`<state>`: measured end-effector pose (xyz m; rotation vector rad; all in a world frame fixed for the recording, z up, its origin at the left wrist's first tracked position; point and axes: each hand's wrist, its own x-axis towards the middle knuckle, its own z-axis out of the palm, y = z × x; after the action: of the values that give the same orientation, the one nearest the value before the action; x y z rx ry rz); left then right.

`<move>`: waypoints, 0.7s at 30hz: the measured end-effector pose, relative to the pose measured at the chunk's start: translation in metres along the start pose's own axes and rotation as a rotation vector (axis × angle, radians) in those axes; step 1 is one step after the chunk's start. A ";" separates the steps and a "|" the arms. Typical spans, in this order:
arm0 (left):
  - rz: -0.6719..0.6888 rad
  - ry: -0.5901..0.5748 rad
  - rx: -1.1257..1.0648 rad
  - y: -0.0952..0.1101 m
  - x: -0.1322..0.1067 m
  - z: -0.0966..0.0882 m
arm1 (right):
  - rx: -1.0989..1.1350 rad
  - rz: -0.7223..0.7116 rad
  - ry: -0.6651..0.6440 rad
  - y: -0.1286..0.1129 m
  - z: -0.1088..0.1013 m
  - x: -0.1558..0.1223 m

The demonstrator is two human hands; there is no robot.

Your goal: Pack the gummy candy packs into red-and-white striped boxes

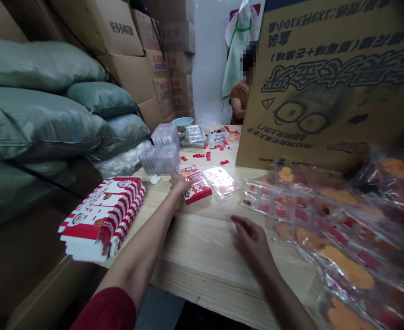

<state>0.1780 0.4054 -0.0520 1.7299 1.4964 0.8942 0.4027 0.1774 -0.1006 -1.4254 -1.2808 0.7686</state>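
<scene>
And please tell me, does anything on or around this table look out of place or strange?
Two things, mildly. Small red packets lie scattered loose on the table, beyond the red-and-white box at the left hand. Also, the printing on the large cardboard box is upside down. I see no clear damage.

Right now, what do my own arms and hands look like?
Your left hand and right hand are ungloved, the right slightly blurred. A dark red sleeve ends around your left elbow, leaving the forearm uncovered; no right sleeve is in view.
</scene>
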 end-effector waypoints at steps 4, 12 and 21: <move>-0.049 -0.151 0.372 0.006 -0.007 0.021 | -0.333 -0.123 -0.030 0.005 0.017 0.081; 0.252 -0.535 0.760 -0.003 -0.001 0.016 | -0.894 -0.139 -0.137 0.031 0.042 0.125; 0.372 -0.536 0.888 -0.004 0.033 -0.020 | -1.212 -0.256 -0.170 0.008 0.073 0.069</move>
<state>0.1628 0.4392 -0.0425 2.6606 1.2785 -0.1766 0.3539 0.2638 -0.1165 -2.0464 -2.1747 -0.1717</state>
